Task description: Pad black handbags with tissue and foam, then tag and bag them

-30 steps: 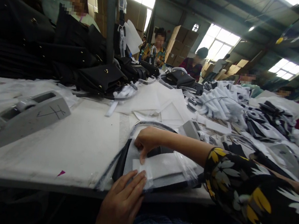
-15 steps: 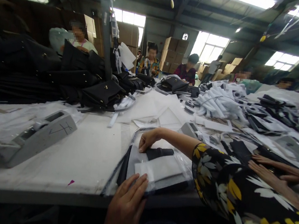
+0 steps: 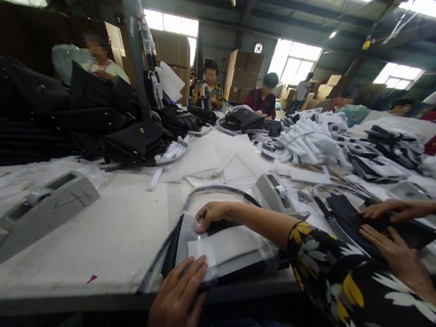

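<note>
A black bag [image 3: 224, 278] lies at the table's near edge, partly under a whitish translucent sheet [image 3: 186, 233] and clear plastic. A folded white packet [image 3: 228, 244] rests on top of it. My left hand [image 3: 179, 295] is open, its outstretched fingers lying on the lower left of the packet and wrapping. Reaching in from the right, my right hand [image 3: 209, 216] has its fingers pinched together at the upper left of the sheet. What lies between those fingertips is too small to make out. A wrapped bag handle [image 3: 188, 202] loops around behind this hand.
Tape dispensers stand left [image 3: 47, 212] and behind my right forearm [image 3: 273, 193]. Black bags [image 3: 138, 138] are piled back left, white wrapped rolls [image 3: 310, 142] back right. At right, a co-worker's hands [image 3: 395, 231] press on another black bag [image 3: 342, 214]. People sit across the table.
The view has shifted, so most background things sit farther left. My right hand has moved slightly down over the sheet, still pinched. The co-worker's hands have shifted on their bag.
</note>
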Available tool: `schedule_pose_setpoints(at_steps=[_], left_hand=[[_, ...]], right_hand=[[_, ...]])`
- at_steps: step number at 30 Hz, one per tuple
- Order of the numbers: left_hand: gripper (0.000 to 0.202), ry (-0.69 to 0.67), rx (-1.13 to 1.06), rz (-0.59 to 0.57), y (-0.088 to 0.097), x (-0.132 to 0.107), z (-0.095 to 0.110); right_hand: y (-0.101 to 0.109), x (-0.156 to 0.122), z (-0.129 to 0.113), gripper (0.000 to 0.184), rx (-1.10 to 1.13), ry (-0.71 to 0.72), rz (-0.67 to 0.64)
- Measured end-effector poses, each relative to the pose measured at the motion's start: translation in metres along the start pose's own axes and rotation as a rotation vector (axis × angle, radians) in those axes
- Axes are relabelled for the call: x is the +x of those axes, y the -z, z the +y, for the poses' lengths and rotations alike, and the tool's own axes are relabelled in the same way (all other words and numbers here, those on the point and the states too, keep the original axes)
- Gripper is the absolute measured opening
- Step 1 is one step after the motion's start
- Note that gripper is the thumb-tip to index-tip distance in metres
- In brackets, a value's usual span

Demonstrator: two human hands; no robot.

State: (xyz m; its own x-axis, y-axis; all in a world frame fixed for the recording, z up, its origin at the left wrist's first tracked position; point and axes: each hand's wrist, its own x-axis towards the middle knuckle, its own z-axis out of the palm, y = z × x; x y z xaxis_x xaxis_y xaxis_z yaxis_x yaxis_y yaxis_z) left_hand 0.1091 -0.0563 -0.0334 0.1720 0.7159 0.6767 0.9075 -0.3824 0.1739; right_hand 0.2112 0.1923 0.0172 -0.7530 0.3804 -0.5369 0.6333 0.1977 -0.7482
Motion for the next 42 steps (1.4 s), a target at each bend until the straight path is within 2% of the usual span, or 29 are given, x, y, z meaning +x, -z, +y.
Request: schedule_pose_setpoints(at_steps=[3, 5, 10, 12, 16, 19, 22, 24, 26, 28, 30, 31, 33, 34, 35, 37, 39, 42], left_hand=[[0.044, 0.004, 0.0, -0.001, 0.001, 0.0, 0.001], [0.044, -0.001, 0.0, 0.001, 0.002, -0.001, 0.001], [0.043, 0.011, -0.022, 0.036, 0.003, 0.0, 0.004], [0.042, 0.012, -0.023, 0.062, 0.002, 0.0, 0.005], [0.04, -0.011, 0.006, 0.07, -0.002, -0.002, 0.004], [0.041, -0.035, 0.037, 0.073, -0.005, -0.004, 0.002], [0.045, -0.046, 0.05, 0.045, 0.0, -0.002, 0.002], [0.044, -0.057, 0.007, -0.012, 0.011, 0.002, 0.002], [0.037, -0.04, -0.094, -0.045, 0.025, 0.009, -0.003], [0.029, 0.039, -0.184, -0.015, 0.039, 0.019, -0.014], [0.026, 0.193, -0.223, 0.027, 0.047, 0.033, -0.033], [0.028, 0.301, -0.246, 0.011, 0.047, 0.041, -0.043], [0.038, 0.578, -0.372, -0.077, 0.04, 0.058, -0.063], [0.043, 0.716, -0.451, -0.151, 0.033, 0.066, -0.071], [0.045, 0.788, -0.491, -0.197, 0.025, 0.073, -0.076], [0.049, 0.866, -0.529, -0.261, 0.009, 0.084, -0.079], [0.057, 0.888, -0.531, -0.281, -0.001, 0.089, -0.073], [0.072, 0.96, -0.551, -0.245, 0.005, 0.088, -0.062]], right_hand=[[0.0, 0.0, 0.0, 0.019, -0.028, 0.037, 0.103], [0.003, -0.003, -0.001, 0.029, -0.056, 0.064, 0.132], [0.013, -0.016, -0.003, 0.049, -0.079, 0.092, 0.014], [0.01, -0.017, -0.003, 0.053, -0.102, 0.079, 0.022], [-0.006, -0.015, -0.011, 0.027, -0.209, 0.024, 0.203], [-0.015, -0.021, -0.026, 0.025, -0.34, 0.033, 0.351], [-0.018, -0.05, -0.036, 0.026, -0.453, 0.106, 0.434], [-0.018, -0.084, -0.034, 0.032, -0.524, 0.148, 0.506], [-0.02, -0.126, -0.022, 0.036, -0.615, 0.176, 0.648], [-0.026, -0.168, -0.001, 0.033, -0.696, 0.148, 0.861], [-0.035, -0.203, 0.023, 0.036, -0.718, -0.017, 1.028], [-0.04, -0.216, 0.034, 0.039, -0.703, -0.139, 1.064], [-0.05, -0.23, 0.054, 0.048, -0.628, -0.362, 1.041], [-0.055, -0.232, 0.061, 0.053, -0.575, -0.434, 1.008], [-0.059, -0.232, 0.066, 0.056, -0.52, -0.473, 0.977], [-0.065, -0.229, 0.072, 0.061, -0.421, -0.459, 0.947], [-0.069, -0.225, 0.072, 0.063, -0.349, -0.416, 0.974], [-0.072, -0.222, 0.069, 0.062, -0.268, -0.313, 1.079]])
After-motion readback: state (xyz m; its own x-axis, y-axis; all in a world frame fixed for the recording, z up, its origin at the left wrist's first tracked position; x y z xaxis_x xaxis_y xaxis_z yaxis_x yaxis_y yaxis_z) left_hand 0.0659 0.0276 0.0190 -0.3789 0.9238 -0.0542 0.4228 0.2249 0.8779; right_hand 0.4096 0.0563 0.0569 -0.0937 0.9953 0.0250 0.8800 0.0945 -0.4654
